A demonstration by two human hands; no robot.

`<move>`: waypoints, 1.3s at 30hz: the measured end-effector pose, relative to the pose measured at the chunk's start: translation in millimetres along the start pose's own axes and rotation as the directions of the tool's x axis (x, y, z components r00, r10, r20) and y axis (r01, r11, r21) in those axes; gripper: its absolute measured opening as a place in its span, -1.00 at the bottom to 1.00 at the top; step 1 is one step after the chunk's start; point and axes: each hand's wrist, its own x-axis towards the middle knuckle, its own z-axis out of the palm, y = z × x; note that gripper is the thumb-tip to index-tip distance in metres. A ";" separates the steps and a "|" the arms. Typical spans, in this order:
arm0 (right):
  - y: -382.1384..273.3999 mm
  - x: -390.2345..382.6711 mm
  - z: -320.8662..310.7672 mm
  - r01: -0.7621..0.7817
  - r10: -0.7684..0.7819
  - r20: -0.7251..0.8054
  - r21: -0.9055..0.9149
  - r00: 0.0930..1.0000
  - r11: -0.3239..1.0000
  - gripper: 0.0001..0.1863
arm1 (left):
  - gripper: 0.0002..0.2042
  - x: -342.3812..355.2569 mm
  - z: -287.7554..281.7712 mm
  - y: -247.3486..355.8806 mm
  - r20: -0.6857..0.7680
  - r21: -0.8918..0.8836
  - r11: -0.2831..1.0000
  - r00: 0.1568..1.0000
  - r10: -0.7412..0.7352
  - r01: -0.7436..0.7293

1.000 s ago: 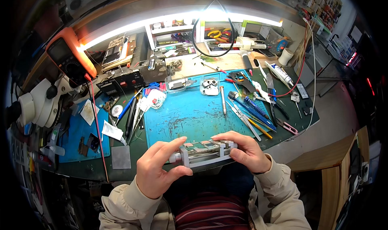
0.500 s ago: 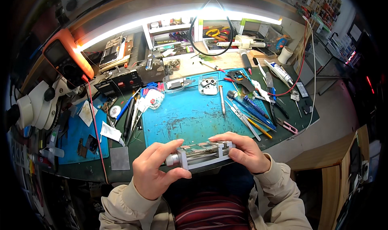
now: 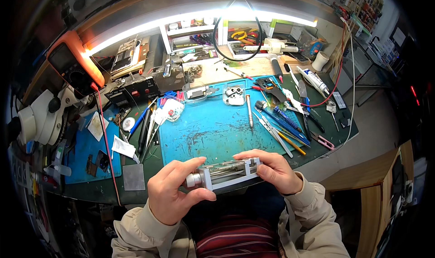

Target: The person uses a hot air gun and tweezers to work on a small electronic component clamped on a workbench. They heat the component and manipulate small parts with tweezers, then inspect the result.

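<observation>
Between my two hands, over the bench's near edge, I hold a silver metal circuit board holder [image 3: 232,180] with guide rods and a ribbed knob at its left end. My left hand [image 3: 174,188] grips the knob end, its thumb below and index finger along the top. The right end is pinched by my right hand [image 3: 275,169], thumb in front and fingers over the top. A thin green circuit board [image 3: 222,165] seems clamped along the holder's top, seen almost edge-on. Behind lies a scratched blue work mat [image 3: 204,138].
Tweezers [image 3: 273,133], pens and brushes lie on the mat's right side. Small clear boxes [image 3: 234,95] stand at its back. An orange multimeter [image 3: 74,63] and a white microscope [image 3: 34,122] stand at left. A red cable [image 3: 106,151] hangs over the bench edge.
The holder has tipped, so the board on top now shows nearly edge-on and the rods show more. Both hands keep their grip in almost the same place.
</observation>
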 end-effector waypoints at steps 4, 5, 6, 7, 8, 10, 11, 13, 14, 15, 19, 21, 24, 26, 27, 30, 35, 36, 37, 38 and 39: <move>-1.5 0.7 1.8 -0.002 0.002 0.006 0.020 1.000 1.000 -0.48 | -0.33 0.2 -0.3 0.3 -0.001 -0.007 1.000 1.000 -0.006 0.006; -1.7 0.7 1.7 -0.008 0.008 0.011 0.029 1.000 1.000 -0.47 | -0.34 0.2 -0.8 1.3 0.002 -0.014 1.000 1.000 -0.018 0.018; -1.6 0.7 1.3 -0.014 0.014 0.015 0.030 1.000 0.999 -0.47 | -0.34 0.0 -1.4 2.5 0.005 -0.020 0.999 1.000 -0.030 0.030; -1.3 0.5 0.7 -0.020 0.020 0.018 0.030 1.000 0.999 -0.46 | -0.34 -0.3 -1.7 3.2 0.009 -0.027 0.999 0.999 -0.041 0.041; -1.0 0.4 0.4 -0.026 0.026 0.021 0.030 0.999 0.999 -0.46 | -0.34 -0.6 -1.7 2.5 0.005 -0.026 0.999 0.999 -0.037 0.037; -0.8 0.7 1.4 -0.014 0.014 0.012 0.019 1.000 1.000 -0.46 | -0.35 -1.1 -1.4 0.9 -0.003 -0.025 0.999 1.000 -0.028 0.028; -0.9 0.8 1.8 -0.008 0.008 0.006 0.013 1.000 1.000 -0.46 | -0.35 -1.0 -1.2 0.9 -0.005 -0.026 0.999 1.000 -0.030 0.030; -0.9 0.9 2.0 0.002 -0.002 0.004 -0.004 1.000 1.000 -0.47 | -0.34 -1.0 -0.7 0.8 -0.008 -0.028 0.999 0.999 -0.034 0.034; -0.8 1.0 1.9 0.007 -0.007 0.004 -0.012 1.000 1.000 -0.47 | -0.35 -1.3 -0.6 0.6 -0.003 -0.031 0.999 0.999 -0.042 0.042; -1.5 0.8 1.1 0.002 -0.002 0.009 -0.029 1.000 1.000 -0.47 | -0.35 -1.8 -0.8 0.2 0.001 -0.035 0.998 0.999 -0.050 0.050; -4.5 1.2 -1.1 0.011 -0.009 0.024 -0.089 1.000 0.996 -0.49 | -0.35 -4.5 -1.7 -0.3 0.001 -0.039 0.998 0.999 -0.053 0.053; -5.6 1.9 0.0 0.022 -0.020 0.025 -0.104 0.999 0.994 -0.49 | -0.36 -7.2 -1.0 -1.9 -0.004 -0.054 0.997 0.998 -0.059 0.059; -4.8 2.7 -1.4 0.029 -0.027 0.018 -0.098 0.999 0.995 -0.49 | -0.36 -4.3 1.5 -2.1 0.006 -0.064 0.995 0.997 -0.074 0.075; -2.5 2.8 -0.2 0.038 -0.037 0.011 -0.105 0.999 0.994 -0.49 | -0.36 -5.0 1.1 -2.6 0.008 -0.070 0.994 0.997 -0.083 0.083; -1.4 2.3 0.3 0.034 -0.033 0.007 -0.094 0.999 0.995 -0.48 | -0.36 -5.0 1.0 -2.5 0.010 -0.071 0.994 0.996 -0.087 0.087; -0.3 1.4 1.5 0.026 -0.026 0.000 -0.074 1.000 0.997 -0.48 | -0.36 -4.8 -1.1 -1.1 0.016 -0.066 0.994 0.996 -0.091 0.092; -5.2 1.7 1.3 0.016 -0.015 0.005 -0.101 1.000 0.995 -0.47 | -0.36 -5.0 -2.0 -1.9 0.016 -0.057 0.996 0.997 -0.073 0.074; -7.3 1.9 1.0 0.015 -0.015 0.006 -0.119 1.000 0.993 -0.47 | -0.35 -5.6 -2.0 -3.0 0.015 -0.060 0.996 0.998 -0.069 0.070; -9.7 1.9 0.4 0.015 -0.014 0.006 -0.137 1.000 0.990 -0.47 | -0.35 -6.0 -1.6 -3.7 0.015 -0.063 0.996 0.998 -0.065 0.066; -11.2 2.0 -0.1 0.014 -0.013 0.007 -0.156 1.000 0.988 -0.47 | -0.33 -6.7 -0.9 -3.7 0.015 -0.082 0.993 0.996 -0.083 0.084; -11.6 2.1 -0.5 0.028 -0.028 0.003 -0.179 1.000 0.983 -0.47 | -0.30 -7.5 0.1 -3.4 0.016 -0.102 0.989 0.995 -0.102 0.103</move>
